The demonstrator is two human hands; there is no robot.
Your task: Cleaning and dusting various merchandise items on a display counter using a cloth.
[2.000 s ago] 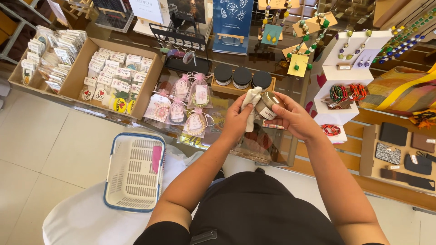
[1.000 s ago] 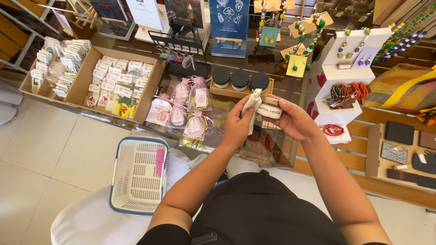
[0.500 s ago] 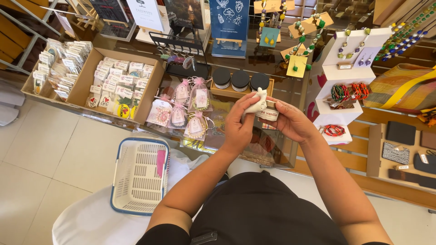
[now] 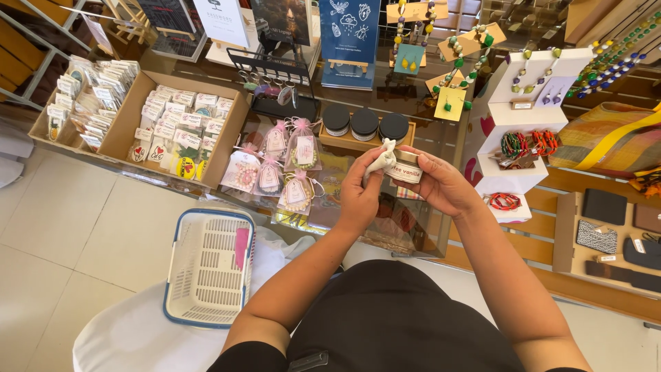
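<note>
Two hands clean a small tin above a glass display desk.

We see our right hand closed in a firm grip around a small round metal tin with a pale label, while our left hand pinches a crumpled white cloth against the tin's top. Just beyond sit three black-lidded tins in a wooden tray. A white plastic basket with a blue rim rests lower left.

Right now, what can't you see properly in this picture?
Head view:
- Small round labelled tin: lower side covered by the right hand.
- Crumpled white cloth: lower end hidden inside the left hand.
- Three black-lidded round jars: contents hidden by the lids.
- Black wallets: cut off by the right edge.
</note>
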